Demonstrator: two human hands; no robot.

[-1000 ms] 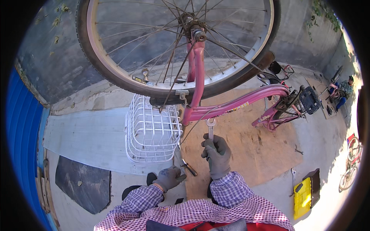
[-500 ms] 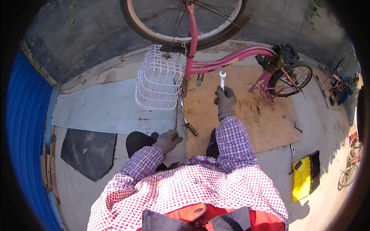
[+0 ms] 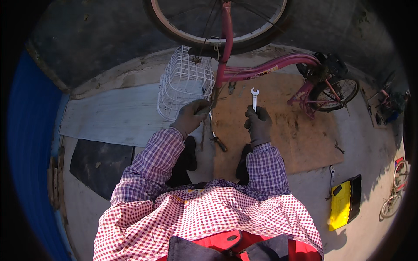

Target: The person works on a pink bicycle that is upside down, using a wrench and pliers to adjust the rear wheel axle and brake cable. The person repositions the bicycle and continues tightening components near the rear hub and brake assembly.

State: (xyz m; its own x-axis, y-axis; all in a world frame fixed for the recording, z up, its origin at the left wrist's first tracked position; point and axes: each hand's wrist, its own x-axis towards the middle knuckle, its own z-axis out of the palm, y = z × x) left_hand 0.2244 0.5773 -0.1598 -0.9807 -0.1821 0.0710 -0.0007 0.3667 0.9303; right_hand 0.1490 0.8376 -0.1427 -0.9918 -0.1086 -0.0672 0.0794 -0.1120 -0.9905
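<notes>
With your right hand (image 3: 260,126) closed round the wrench (image 3: 254,100) above the brown board (image 3: 305,150), aim its open end away and hold your curled left hand (image 3: 188,119), whose contents I cannot tell, clear of the white basket (image 3: 184,82) by the pink bike (image 3: 283,63).
</notes>
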